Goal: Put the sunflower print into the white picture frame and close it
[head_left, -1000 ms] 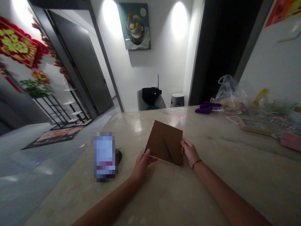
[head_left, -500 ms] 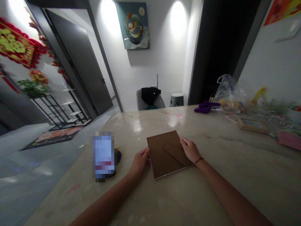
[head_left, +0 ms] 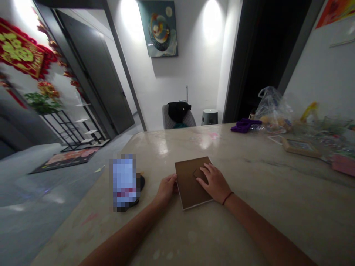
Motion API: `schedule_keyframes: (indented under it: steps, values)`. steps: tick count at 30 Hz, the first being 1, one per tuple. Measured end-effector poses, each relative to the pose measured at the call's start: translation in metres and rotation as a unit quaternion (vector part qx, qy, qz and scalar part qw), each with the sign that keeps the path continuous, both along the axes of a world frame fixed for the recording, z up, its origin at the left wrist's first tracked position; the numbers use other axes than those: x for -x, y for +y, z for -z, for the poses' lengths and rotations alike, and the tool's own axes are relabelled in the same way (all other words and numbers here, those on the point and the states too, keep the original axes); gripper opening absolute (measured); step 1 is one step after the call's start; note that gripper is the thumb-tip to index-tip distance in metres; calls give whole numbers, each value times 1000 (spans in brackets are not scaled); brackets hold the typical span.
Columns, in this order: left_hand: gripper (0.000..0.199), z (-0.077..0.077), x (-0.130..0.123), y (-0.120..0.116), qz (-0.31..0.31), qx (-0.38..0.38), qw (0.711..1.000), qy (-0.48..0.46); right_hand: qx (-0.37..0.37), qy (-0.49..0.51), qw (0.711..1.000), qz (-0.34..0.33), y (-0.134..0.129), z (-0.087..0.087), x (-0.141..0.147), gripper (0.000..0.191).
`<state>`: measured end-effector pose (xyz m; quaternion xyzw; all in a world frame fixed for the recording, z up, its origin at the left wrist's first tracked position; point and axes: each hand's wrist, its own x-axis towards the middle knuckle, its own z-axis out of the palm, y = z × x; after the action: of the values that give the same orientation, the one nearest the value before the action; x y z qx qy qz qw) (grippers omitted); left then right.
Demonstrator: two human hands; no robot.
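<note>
Right hand (head_left: 217, 183) moved onto smooth brown panel (head_left: 189, 186).

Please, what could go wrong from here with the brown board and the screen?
The right hand partly covers the flap on the brown board; hard pressing might bend it. The left hand holds only one edge, so the board could turn. The left forearm might knock the blurred screen beside it.

On the tabletop (head_left: 260, 184), the phone (head_left: 124, 179) lies near the left edge, the panel (head_left: 190, 188) to its right. Toward the far right, the cloth (head_left: 242, 126) sits left of the plastic bag (head_left: 273, 107), the picture frame (head_left: 291, 149) before them.
</note>
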<state>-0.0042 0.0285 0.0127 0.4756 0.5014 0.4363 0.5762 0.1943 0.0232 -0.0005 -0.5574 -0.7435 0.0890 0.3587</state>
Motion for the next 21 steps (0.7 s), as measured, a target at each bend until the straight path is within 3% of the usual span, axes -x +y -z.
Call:
schedule_keyframes:
  steps: [9, 15, 21]
  values:
    - [33, -12, 0, 0, 10, 25, 1000, -12, 2, 69, 997, -30, 4, 1, -3, 38]
    - [33, -17, 5, 1, 59, 36, 997, -26, 8, 136, 990, -41, 6, 4, -5, 37]
    - [35, -16, 7, 2, 89, 40, 995, -20, 7, 123, 991, -45, 6, 2, -6, 37]
